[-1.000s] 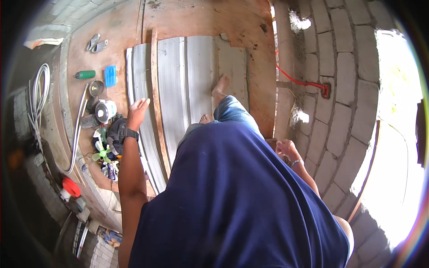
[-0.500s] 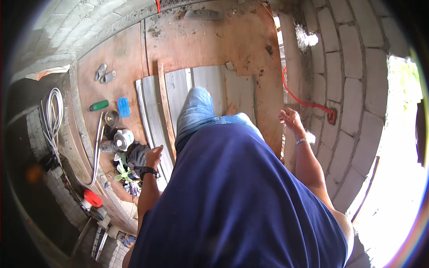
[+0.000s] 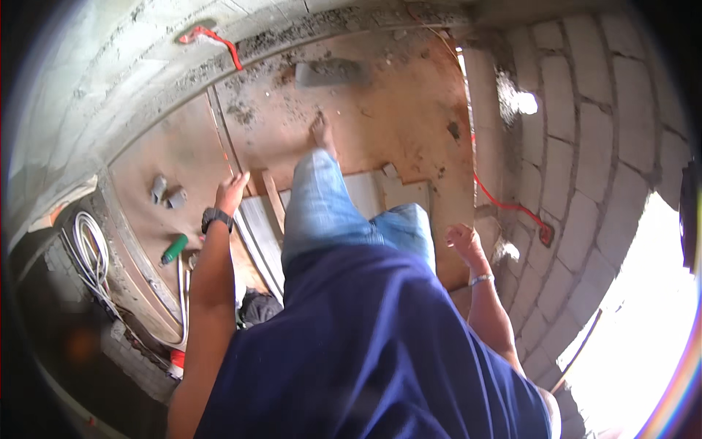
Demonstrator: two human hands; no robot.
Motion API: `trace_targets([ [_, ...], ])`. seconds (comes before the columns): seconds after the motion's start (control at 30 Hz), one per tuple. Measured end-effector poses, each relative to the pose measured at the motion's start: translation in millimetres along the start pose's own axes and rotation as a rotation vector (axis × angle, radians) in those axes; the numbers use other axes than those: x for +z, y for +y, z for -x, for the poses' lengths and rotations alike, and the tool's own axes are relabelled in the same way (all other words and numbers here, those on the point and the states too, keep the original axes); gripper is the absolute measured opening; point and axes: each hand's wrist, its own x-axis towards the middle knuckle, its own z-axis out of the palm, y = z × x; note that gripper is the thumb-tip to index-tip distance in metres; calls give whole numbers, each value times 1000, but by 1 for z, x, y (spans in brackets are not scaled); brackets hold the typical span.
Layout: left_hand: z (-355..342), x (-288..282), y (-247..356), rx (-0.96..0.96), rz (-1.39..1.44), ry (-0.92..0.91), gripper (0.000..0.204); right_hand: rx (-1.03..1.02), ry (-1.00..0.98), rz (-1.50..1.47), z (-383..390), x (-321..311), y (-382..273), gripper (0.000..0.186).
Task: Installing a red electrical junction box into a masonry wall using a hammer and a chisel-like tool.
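My left hand [image 3: 231, 194] is stretched forward over the brown board floor, a dark watch on its wrist. Its fingers are extended and I see nothing in them. It hangs by the upper end of a narrow wooden strip [image 3: 273, 201] and grey metal sheets [image 3: 257, 227]. On the other side, my right hand [image 3: 466, 243] hangs at my side near the block wall, a metal band round its wrist. Its fingers are curled in, with nothing showing in them. My bare foot [image 3: 322, 132] is on the boards [image 3: 395, 95] ahead, beyond the sheets.
Grey slippers [image 3: 168, 192] and a green bottle [image 3: 174, 249] lie on the left. Coiled white cable [image 3: 89, 245] hangs beyond them. Red conduit [image 3: 512, 207] comes out of the block wall [image 3: 578, 161] on the right; another red piece [image 3: 212, 38] sticks out ahead. A flat grey slab [image 3: 329, 72] lies near the far wall.
The view has moved forward, towards the far wall. One foot has stepped out past the metal sheets. My left arm has swung forward and up; my right hand has drawn lower in the view.
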Motion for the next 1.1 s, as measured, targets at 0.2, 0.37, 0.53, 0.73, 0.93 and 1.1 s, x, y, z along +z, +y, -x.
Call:
trace_targets([
  [0.2, -148, -69, 145, 296, -53, 6, 24, -189, -168, -65, -113, 39, -191, 32],
  [0.37, -231, -35, 154, 259, -16, 75, 50, -142, -281, 49, -255, 71, -221, 29],
  [0.53, -324, 46, 125, 183, -202, 50, 54, -844, -190, 924, -439, 111, -191, 16],
  [0.73, -408, 103, 86, -7, -244, -31, 68, -97, -159, 252, -561, 203, -185, 35],
  [0.93, -495, 157, 63, -69, 51, 147, 71, -28, -156, 220, -628, 268, -198, 51],
  [1.1, -529, 174, 65, -373, 619, -75, 60, 262, -339, -222, -633, 306, -236, 53],
])
